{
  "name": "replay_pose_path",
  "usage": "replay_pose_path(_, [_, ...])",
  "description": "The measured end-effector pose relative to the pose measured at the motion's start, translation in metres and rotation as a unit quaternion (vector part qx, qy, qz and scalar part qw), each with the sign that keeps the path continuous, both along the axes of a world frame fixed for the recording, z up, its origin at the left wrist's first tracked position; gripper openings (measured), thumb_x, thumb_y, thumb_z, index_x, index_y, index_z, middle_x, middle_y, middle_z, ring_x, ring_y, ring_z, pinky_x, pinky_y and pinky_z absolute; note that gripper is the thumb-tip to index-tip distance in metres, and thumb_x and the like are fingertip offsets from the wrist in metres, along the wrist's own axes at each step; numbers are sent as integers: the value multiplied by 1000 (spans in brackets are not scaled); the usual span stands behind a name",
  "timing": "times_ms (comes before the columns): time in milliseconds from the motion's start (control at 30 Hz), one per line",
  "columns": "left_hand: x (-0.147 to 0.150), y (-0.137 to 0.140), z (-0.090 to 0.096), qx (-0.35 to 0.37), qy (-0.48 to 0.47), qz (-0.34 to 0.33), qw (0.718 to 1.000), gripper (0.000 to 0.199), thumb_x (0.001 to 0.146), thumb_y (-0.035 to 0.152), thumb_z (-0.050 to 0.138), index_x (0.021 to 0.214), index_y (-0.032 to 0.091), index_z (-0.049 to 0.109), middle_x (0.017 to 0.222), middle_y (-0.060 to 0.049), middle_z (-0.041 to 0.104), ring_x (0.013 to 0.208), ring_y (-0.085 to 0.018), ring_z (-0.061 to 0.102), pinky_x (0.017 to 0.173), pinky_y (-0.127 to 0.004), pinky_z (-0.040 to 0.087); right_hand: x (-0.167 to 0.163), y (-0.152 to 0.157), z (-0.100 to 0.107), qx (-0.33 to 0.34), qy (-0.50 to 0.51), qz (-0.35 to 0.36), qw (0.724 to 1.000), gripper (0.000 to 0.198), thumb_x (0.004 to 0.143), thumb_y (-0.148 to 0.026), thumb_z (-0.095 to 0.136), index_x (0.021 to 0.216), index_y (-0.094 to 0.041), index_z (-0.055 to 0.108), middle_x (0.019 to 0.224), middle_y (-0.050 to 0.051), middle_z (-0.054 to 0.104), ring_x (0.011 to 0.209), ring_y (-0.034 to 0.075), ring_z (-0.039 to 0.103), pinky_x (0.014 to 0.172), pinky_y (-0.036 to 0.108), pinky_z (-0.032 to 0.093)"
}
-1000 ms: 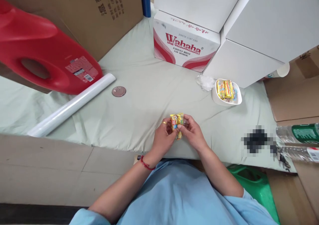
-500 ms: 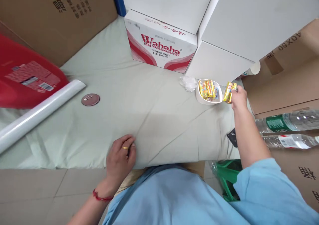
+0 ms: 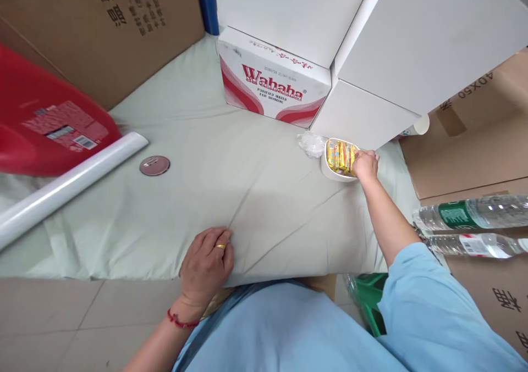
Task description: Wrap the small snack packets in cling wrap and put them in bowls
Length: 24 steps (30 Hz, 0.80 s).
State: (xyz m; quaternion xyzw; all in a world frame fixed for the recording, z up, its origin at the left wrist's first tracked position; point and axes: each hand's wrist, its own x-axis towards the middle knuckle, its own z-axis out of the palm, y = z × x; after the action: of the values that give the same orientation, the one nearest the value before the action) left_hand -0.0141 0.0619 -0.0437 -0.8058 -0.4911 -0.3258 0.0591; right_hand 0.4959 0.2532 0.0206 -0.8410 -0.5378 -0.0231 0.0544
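3 or so yellow packets (image 3: 342,157) sit abreast in the white tub (image 3: 333,175), likely to fit snugly. The right hand (image 3: 366,165) is at its rim, fingers' grip hidden; the left hand (image 3: 207,260) lies on the counter (image 3: 268,196), fingers curled together. 0.5 seconds ago, the right hand held packets outside.

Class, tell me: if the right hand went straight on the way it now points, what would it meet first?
Probably the small shiny yellow packets in the white rounded tub; the right hand hides whether it already touches one.
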Motion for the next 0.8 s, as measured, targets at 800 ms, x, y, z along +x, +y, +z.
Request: replay_pose_path(800, [3, -5, -2, -29, -30, 9, 999, 27, 91, 3, 61, 112, 17, 70, 108, -11, 75, 104, -28, 67, 93, -42, 60, -147, 60, 38, 10, -65, 205, 977, 53, 96, -31, 60, 148, -23, 64, 150, 16, 60, 116, 33, 67, 90, 40, 52])
